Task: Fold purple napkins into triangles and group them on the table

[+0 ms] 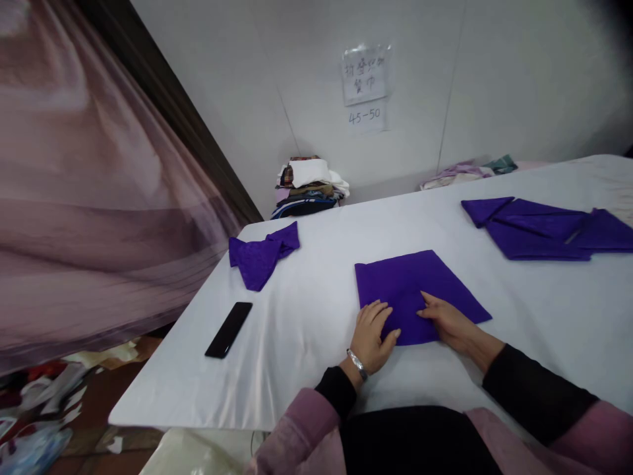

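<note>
A purple cloth napkin (pixel 395 280), folded into a flat four-sided shape, lies on the white-covered table in front of me. My left hand (pixel 373 333), with a silver bracelet at the wrist, rests on its near left corner, fingers flat and thumb spread to the side. Over the napkin's right half is my right hand (pixel 448 323), its fingers pointing left; the thumb and forefinger tips are slightly apart and touch or nearly touch the cloth. No cloth shows between them.
The white table (pixel 316 369) also carries a folded purple cloth (pixel 257 260), a black phone (pixel 229 330) and several purple folded pieces (pixel 534 231) at right. Piled fabrics (pixel 309 188) stand beyond its back edge. A pink curtain (pixel 99 198) hangs left; paper signs (pixel 366 82) are on the wall.
</note>
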`<action>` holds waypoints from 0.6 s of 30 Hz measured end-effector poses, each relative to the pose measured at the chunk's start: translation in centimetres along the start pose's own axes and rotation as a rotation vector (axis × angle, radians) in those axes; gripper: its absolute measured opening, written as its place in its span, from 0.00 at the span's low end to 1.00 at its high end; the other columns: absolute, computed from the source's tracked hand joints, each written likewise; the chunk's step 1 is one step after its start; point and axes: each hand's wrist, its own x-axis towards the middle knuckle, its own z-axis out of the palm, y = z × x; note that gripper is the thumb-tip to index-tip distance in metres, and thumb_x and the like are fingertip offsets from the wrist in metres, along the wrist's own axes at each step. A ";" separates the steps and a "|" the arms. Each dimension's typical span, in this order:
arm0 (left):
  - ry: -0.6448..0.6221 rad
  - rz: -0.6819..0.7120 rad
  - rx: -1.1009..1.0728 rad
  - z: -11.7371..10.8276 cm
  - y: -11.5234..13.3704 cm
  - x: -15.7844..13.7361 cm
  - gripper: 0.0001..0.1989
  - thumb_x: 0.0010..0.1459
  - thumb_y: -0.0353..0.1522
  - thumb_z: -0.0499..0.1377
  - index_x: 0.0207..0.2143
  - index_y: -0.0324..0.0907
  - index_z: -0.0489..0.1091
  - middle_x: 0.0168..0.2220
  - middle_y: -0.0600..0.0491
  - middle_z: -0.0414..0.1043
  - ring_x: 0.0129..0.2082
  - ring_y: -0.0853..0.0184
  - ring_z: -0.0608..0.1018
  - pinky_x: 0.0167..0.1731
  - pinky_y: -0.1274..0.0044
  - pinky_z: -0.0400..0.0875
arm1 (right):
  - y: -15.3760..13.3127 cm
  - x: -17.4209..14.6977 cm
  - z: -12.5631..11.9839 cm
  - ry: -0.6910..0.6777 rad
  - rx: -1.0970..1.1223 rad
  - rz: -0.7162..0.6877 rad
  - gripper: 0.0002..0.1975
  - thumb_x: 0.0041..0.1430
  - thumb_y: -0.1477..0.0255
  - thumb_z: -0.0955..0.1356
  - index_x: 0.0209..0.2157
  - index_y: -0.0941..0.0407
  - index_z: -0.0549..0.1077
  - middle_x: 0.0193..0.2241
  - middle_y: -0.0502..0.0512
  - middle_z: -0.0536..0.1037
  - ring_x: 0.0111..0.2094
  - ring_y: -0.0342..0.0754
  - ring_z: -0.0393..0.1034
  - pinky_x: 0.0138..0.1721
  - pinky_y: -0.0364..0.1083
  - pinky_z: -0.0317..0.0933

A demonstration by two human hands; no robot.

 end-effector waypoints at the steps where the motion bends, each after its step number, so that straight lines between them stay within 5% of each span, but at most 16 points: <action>1: -0.025 0.002 0.023 -0.2 0.2 0.1 0.22 0.59 0.37 0.54 0.54 0.42 0.62 0.56 0.45 0.63 0.59 0.58 0.61 0.59 0.57 0.52 | -0.6 0.0 0.1 -0.010 -0.041 -0.027 0.31 0.47 0.76 0.68 0.55 0.51 0.64 0.43 0.55 0.78 0.38 0.52 0.74 0.36 0.49 0.70; 7: -0.165 0.042 0.104 -0.5 1.0 0.8 0.26 0.59 0.40 0.53 0.58 0.41 0.57 0.62 0.44 0.53 0.64 0.55 0.52 0.60 0.53 0.46 | -3.2 0.1 -3.0 0.116 -0.254 -0.198 0.41 0.50 0.72 0.67 0.63 0.46 0.49 0.46 0.50 0.76 0.38 0.50 0.74 0.39 0.51 0.69; 12: -0.307 0.039 0.119 0.3 0.4 0.5 0.27 0.57 0.37 0.56 0.58 0.40 0.58 0.62 0.44 0.53 0.63 0.57 0.52 0.60 0.57 0.49 | -1.5 -0.1 -8.0 0.371 -0.329 -0.051 0.38 0.49 0.75 0.65 0.62 0.53 0.54 0.47 0.58 0.75 0.45 0.54 0.71 0.44 0.53 0.67; 18: -0.353 0.019 0.137 0.6 0.4 0.5 0.25 0.57 0.36 0.55 0.57 0.41 0.60 0.61 0.46 0.57 0.63 0.57 0.54 0.61 0.57 0.47 | -0.5 -0.2 -9.6 0.303 -0.390 -0.056 0.38 0.51 0.70 0.66 0.64 0.52 0.50 0.49 0.62 0.73 0.46 0.56 0.71 0.44 0.55 0.67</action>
